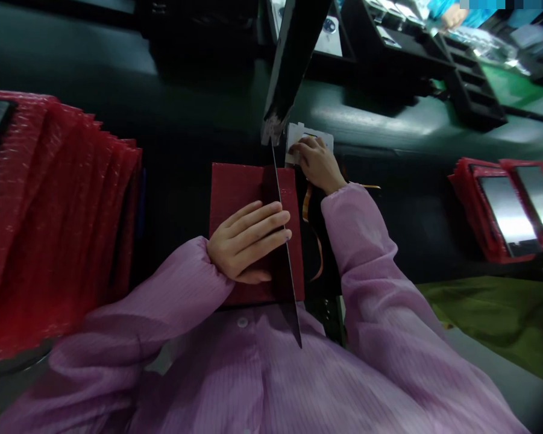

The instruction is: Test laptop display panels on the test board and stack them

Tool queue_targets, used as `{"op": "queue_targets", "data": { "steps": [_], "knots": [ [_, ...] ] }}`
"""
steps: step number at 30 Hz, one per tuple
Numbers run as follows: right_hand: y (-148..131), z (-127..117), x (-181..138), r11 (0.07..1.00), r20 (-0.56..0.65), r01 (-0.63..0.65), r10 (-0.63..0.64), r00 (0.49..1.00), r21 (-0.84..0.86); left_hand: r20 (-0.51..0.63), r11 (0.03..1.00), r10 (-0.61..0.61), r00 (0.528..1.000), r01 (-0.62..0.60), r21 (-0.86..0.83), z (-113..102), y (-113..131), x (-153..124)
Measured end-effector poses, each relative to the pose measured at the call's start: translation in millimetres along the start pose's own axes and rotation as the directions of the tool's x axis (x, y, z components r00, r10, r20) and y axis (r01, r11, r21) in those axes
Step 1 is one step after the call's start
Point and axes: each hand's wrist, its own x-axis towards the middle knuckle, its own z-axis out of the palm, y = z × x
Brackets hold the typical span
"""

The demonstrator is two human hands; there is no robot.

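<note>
My left hand (248,241) lies with fingers stretched flat on a red bubble-wrap pouch (239,187) in front of me, its fingertips against a thin dark panel (285,253) standing on edge. My right hand (316,164) rests, fingers curled, on a small white part (310,134) just beyond the pouch. An orange flex ribbon (308,208) runs down beside my right sleeve. What the right fingers grip, if anything, is hidden.
A tall stack of red bubble-wrap pouches (49,217) fills the left. More red pouches with shiny panels (508,211) lie at the right. A dark post (293,54) rises behind the white part. Black trays (411,36) and another person's hand (452,15) are at the far top right.
</note>
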Motion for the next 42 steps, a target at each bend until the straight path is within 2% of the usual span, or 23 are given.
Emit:
{"op": "queue_targets", "data": {
  "steps": [5,7,8,9,10,11,13,17,19,20,21,22,24,25,26,27,31,34,36,37,39,41,42],
  "knots": [
    [-12.0,-19.0,-2.0,0.997,-0.043,-0.056,0.059,0.997,0.052,0.022,0.999,-0.006,1.000,0.005,0.039,-1.9,0.9,2.4],
    [-35.4,-39.3,-12.0,0.985,-0.108,-0.095,0.111,0.988,0.144,0.037,0.998,-0.002,0.999,0.000,0.066,-2.5,1.2,3.0],
    [-50.8,-50.8,-19.6,0.949,-0.122,-0.130,0.171,0.978,0.287,0.047,0.997,-0.002,0.999,-0.002,0.078,-2.9,1.2,3.5],
    [-67.5,-62.1,-28.5,0.881,-0.065,-0.158,0.208,0.976,0.445,0.055,0.996,-0.003,0.998,-0.002,0.085,-3.4,1.3,4.1],
    [-84.1,-72.2,-38.0,0.818,0.059,-0.196,0.196,0.979,0.540,0.065,0.996,-0.007,0.998,0.002,0.086,-4.0,1.4,5.1],
    [-99.5,-80.3,-47.2,0.770,0.165,-0.244,0.181,0.970,0.590,0.075,0.997,-0.010,0.997,0.005,0.079,-4.7,1.6,6.3],
    [-122.7,-89.4,-62.8,0.737,0.265,-0.254,0.105,0.959,0.626,0.094,0.999,-0.013,0.996,0.009,0.051,-6.4,2.5,9.0],
    [-136.2,-87.8,-75.3,0.735,0.282,-0.265,0.104,0.954,0.624,0.137,0.996,-0.050,0.989,0.061,-0.072,-5.2,5.8,9.2],
    [-133.2,-87.4,-75.8,0.737,0.249,-0.284,0.160,0.955,0.614,0.122,0.968,-0.169,0.978,0.188,-0.167,0.8,7.0,3.3],
    [-130.7,-88.8,-75.9,0.742,0.237,-0.293,0.184,0.954,0.603,0.084,0.931,-0.287,0.954,0.299,-0.208,5.2,6.8,-1.0],
    [-127.8,-91.5,-76.2,0.746,0.234,-0.304,0.202,0.951,0.592,0.035,0.864,-0.440,0.897,0.434,-0.254,10.3,6.1,-5.7],
    [-124.5,-95.1,-76.7,0.747,0.239,-0.318,0.216,0.947,0.584,-0.005,0.751,-0.612,0.791,0.579,-0.318,15.5,4.7,-10.2],
    [-117.3,-103.8,-78.2,0.725,0.248,-0.342,0.239,0.939,0.598,-0.003,0.446,-0.864,0.503,0.763,-0.468,24.0,0.5,-16.2],
    [-113.9,-107.9,-78.9,0.697,0.243,-0.346,0.247,0.938,0.628,0.035,0.314,-0.920,0.389,0.790,-0.526,26.4,-1.8,-17.0],
    [-110.8,-111.3,-79.3,0.657,0.231,-0.342,0.253,0.940,0.672,0.105,0.206,-0.942,0.319,0.795,-0.570,27.1,-3.8,-16.0],
    [-108.3,-113.6,-79.2,0.610,0.215,-0.328,0.252,0.943,0.721,0.194,0.115,-0.939,0.285,0.789,-0.603,26.1,-5.2,-13.5],
    [-104.2,-108.3,-73.1,0.433,0.190,-0.251,0.180,0.965,0.866,0.536,-0.221,-0.793,0.290,0.683,-0.696,10.9,-3.1,3.5],
    [-104.1,-97.7,-66.7,0.422,0.265,-0.284,0.106,0.959,0.861,0.594,-0.319,-0.738,0.321,0.609,-0.726,-0.9,0.8,11.7],
    [-106.0,-94.8,-65.9,0.530,0.259,-0.298,0.148,0.954,0.794,0.611,-0.338,-0.719,0.330,0.602,-0.723,-5.5,1.3,13.3],
    [-108.6,-95.1,-67.0,0.619,0.188,-0.274,0.202,0.961,0.736,0.625,-0.355,-0.706,0.332,0.599,-0.718,-6.8,0.9,13.4],
    [-118.5,-97.8,-72.5,0.813,-0.057,-0.179,0.252,0.966,0.554,0.630,-0.356,-0.695,0.347,0.595,-0.721,-7.8,-0.5,12.5],
    [-133.8,-98.9,-80.9,0.942,-0.217,-0.023,0.101,0.971,0.335,0.611,-0.303,-0.695,0.380,0.615,-0.728,-7.7,-1.8,10.6],
    [-142.3,-97.5,-85.4,0.965,-0.204,0.076,-0.024,0.979,0.251,0.600,-0.270,-0.699,0.389,0.633,-0.726,-7.6,-2.3,9.3]
  ]
}}
